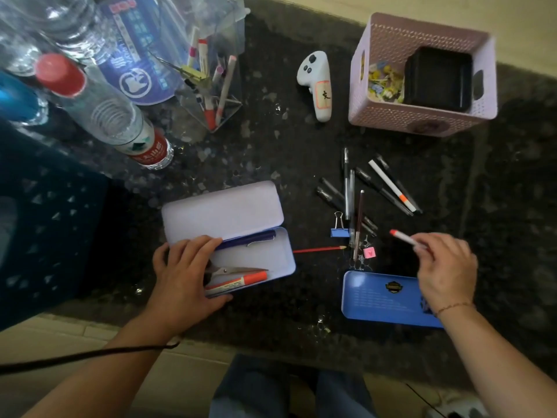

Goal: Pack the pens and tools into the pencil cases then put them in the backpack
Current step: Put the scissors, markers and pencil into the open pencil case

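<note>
Packing is midway. The left hand (184,268) lies flat-fingered on the near-left end of the open white pencil case (259,260), which holds scissors (233,270), a red marker (241,282) and a dark pen (245,237). The right hand (444,271) pinches a red-capped pen (404,237) above the worktop (271,152) — next it must travel left into that case. Loose pens (388,187) lie beyond; the blue pencil case (382,300) sits shut near right.
</note>
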A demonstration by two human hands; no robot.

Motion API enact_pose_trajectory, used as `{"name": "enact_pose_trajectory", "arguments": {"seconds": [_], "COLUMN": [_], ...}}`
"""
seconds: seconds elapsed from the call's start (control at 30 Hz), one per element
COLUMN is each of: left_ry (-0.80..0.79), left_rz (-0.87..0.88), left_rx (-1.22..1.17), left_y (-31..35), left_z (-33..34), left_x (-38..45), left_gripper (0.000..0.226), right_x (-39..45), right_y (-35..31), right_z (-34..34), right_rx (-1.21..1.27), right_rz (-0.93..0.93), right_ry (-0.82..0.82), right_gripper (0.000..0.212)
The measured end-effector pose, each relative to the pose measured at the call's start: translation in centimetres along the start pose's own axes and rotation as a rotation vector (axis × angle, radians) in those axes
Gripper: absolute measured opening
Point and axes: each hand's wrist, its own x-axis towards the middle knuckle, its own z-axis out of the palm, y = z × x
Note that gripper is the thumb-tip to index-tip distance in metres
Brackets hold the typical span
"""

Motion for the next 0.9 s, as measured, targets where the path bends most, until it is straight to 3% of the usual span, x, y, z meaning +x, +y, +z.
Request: {"name": "enact_pose_trajectory", "arguments": {"seconds": [0.13, 0.27, 0.4, 0.67, 0.8, 0.9], "left_ry": [0.068, 0.121, 0.151, 0.164, 0.171, 0.152], "left_rz": [-0.006, -0.037, -0.055, -0.074, -0.055, -0.015], "left_rx": [-0.146, -0.237, -0.295, -0.323, -0.254, -0.149], "left_y": [-0.1, 0.0, 0.0, 0.5, 0.9, 0.9], "left_z": [-0.4, 0.0, 0.1, 0.6, 0.9, 0.8], "left_x": [0.0, -0.1, 0.0, 0.6, 0.7, 0.6], "left_gripper": [0.104, 0.094, 0.08, 0.042, 0.049, 0.068], "right_x": [-0.5, -1.5, -1.8, -1.9, -1.8, -1.4], "right_y": [-7.2, -15.4, -19.0, -20.2, -20.0, -19.6], "right_z": [-0.5, 2.2, 4.5, 6.4, 6.4, 5.0], "right_rx": [0.255, 0.324, 0.302, 0.218, 0.221, 0.272], "right_rz": [-0.422, -0.714, -0.754, -0.86, -0.86, -0.812], "right_ry": [0.121, 0.009, -0.025, -0.099, -0.144, -0.062], "right_gripper": [0.022, 0.026, 0.028, 0.01, 0.011, 0.01]}}
